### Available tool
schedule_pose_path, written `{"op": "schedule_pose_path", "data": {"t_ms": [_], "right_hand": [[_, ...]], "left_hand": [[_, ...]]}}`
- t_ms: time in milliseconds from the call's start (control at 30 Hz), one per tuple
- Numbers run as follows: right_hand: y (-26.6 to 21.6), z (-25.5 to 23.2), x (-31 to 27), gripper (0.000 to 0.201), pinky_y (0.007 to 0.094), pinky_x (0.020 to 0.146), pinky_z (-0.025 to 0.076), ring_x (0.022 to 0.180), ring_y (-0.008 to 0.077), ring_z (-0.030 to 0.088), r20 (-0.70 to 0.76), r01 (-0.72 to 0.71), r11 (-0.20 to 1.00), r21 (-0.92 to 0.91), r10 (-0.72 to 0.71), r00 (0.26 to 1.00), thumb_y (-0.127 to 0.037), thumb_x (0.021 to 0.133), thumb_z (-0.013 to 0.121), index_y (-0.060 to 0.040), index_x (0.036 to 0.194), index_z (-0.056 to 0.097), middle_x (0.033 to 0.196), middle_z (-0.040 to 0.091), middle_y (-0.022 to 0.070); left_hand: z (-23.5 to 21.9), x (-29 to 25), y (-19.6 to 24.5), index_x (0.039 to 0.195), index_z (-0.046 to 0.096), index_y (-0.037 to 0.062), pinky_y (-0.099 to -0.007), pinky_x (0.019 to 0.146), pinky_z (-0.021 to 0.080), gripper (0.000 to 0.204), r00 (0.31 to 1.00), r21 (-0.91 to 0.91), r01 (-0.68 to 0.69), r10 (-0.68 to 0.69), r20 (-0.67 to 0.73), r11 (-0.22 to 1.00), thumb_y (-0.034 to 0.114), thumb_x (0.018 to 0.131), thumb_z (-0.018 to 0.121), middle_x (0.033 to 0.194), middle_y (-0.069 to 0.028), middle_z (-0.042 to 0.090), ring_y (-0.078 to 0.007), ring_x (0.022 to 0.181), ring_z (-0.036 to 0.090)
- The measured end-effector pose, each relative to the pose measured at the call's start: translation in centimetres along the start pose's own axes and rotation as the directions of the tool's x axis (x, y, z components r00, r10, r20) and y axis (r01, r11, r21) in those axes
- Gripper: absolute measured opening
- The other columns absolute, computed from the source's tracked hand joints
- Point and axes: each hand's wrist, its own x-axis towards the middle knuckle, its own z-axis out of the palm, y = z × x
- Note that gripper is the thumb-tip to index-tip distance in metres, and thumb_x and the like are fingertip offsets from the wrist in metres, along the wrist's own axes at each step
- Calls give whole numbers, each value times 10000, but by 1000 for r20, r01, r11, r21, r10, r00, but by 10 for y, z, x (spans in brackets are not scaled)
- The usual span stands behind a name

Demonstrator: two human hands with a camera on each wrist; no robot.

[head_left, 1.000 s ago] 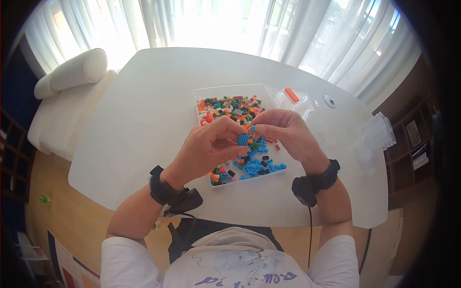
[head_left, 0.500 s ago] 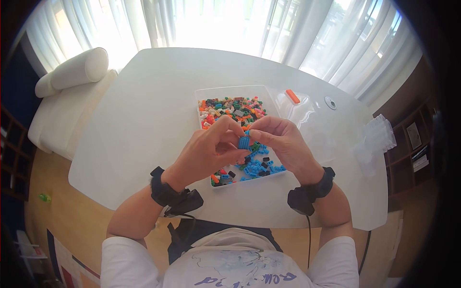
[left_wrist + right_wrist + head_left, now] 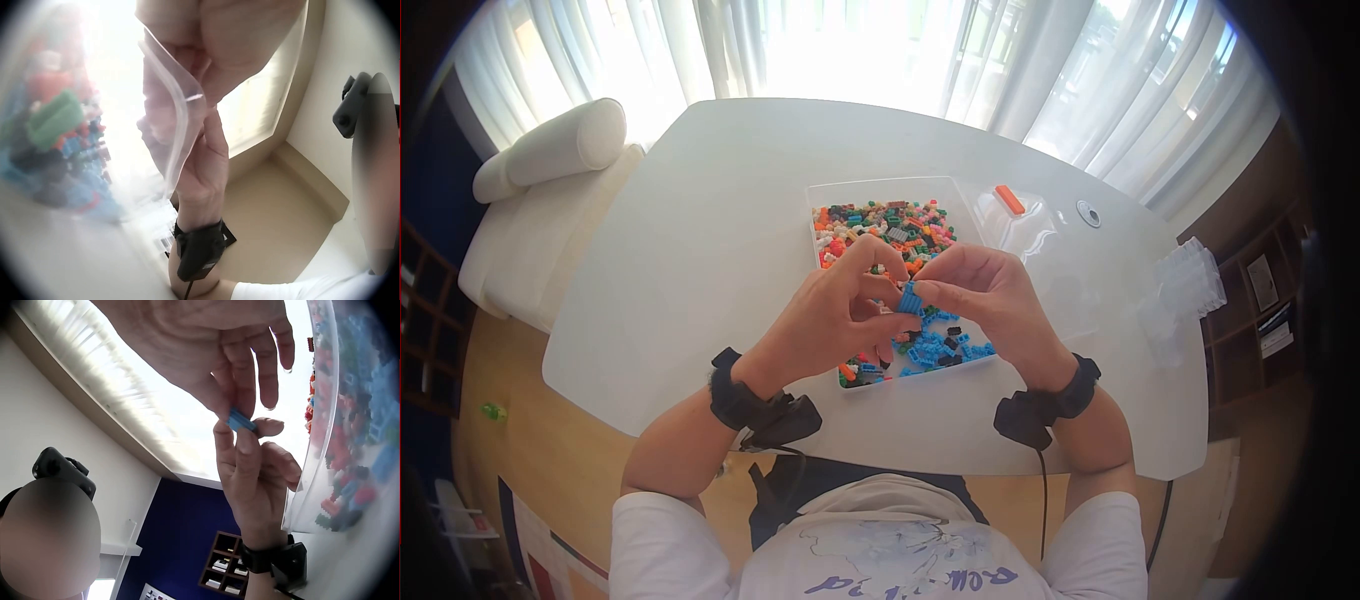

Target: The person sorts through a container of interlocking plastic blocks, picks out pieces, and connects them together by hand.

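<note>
A small block of ribbed blue building bricks [image 3: 910, 299] is held between both hands, over the near part of a clear tray [image 3: 920, 377]. My left hand [image 3: 825, 318] grips the block from the left with thumb and fingers. From the other side, thumb and forefinger of my right hand [image 3: 988, 298] pinch its upper end. In the right wrist view, the blue block [image 3: 240, 420] shows between the fingertips of the two hands. Loose blue bricks [image 3: 940, 345] lie in the tray just below, and mixed coloured bricks [image 3: 880, 222] fill its far part.
An orange bar-shaped piece [image 3: 1009, 200] lies on clear plastic [image 3: 1040, 240] right of the tray. Crumpled clear packaging [image 3: 1185, 285] sits at the right edge of the white table [image 3: 700, 220]. A round grommet [image 3: 1088, 214] is set in the tabletop.
My right hand has come left and brought a small blue piece up against the block in my left hand. The hands now meet at the block, which has tilted slightly.
</note>
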Motion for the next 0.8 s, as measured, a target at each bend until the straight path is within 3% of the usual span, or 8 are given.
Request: {"op": "schedule_pose_path", "data": {"t_ms": [333, 467, 533, 767, 800], "right_hand": [[-2, 3, -3, 175, 203, 637, 470, 712, 73, 597, -32, 63, 996, -60, -65, 997, -140, 768, 691, -3, 862, 636, 768, 643, 43], [-1, 4, -4, 160, 206, 630, 469, 704, 72, 596, -42, 88, 991, -98, -93, 995, -131, 762, 694, -8, 849, 641, 764, 642, 38], [-1, 5, -5, 145, 209, 624, 468, 692, 73, 595, -60, 138, 971, -194, -152, 987, -127, 755, 697, -12, 828, 646, 754, 640, 37], [-2, 6, -5, 142, 211, 588, 467, 657, 79, 596, -62, 126, 953, -276, -148, 987, -141, 755, 701, -17, 803, 650, 738, 636, 38], [-1, 6, -5, 142, 204, 574, 468, 647, 79, 599, -62, 119, 960, -253, -138, 988, -136, 761, 696, -12, 810, 645, 738, 637, 39]], "left_hand": [[-2, -1, 1, 1023, 360, 77, -183, 478, 494, 310, 999, -114, 19, -13, 52, 993, 19, 821, 587, 795, -115, 658, -110, 553, 627], [-2, 0, 1, 1022, 363, 80, -177, 461, 485, 312, 999, -102, -4, 9, 45, 995, 29, 818, 593, 797, -115, 658, -103, 542, 623], [-2, -1, 6, 1017, 365, 84, -167, 423, 462, 315, 998, -89, 62, -59, 37, 994, 37, 812, 599, 793, -111, 658, -92, 526, 615], [-1, -3, 7, 1069, 400, 98, -190, 395, 388, 355, 998, -28, 68, -68, 20, 997, 96, 797, 628, 740, -65, 645, -90, 459, 566], [-1, -3, 8, 1088, 402, 96, -163, 376, 384, 365, 998, -28, 56, -55, 31, 998, 75, 797, 622, 716, -52, 635, -60, 441, 549]]}}
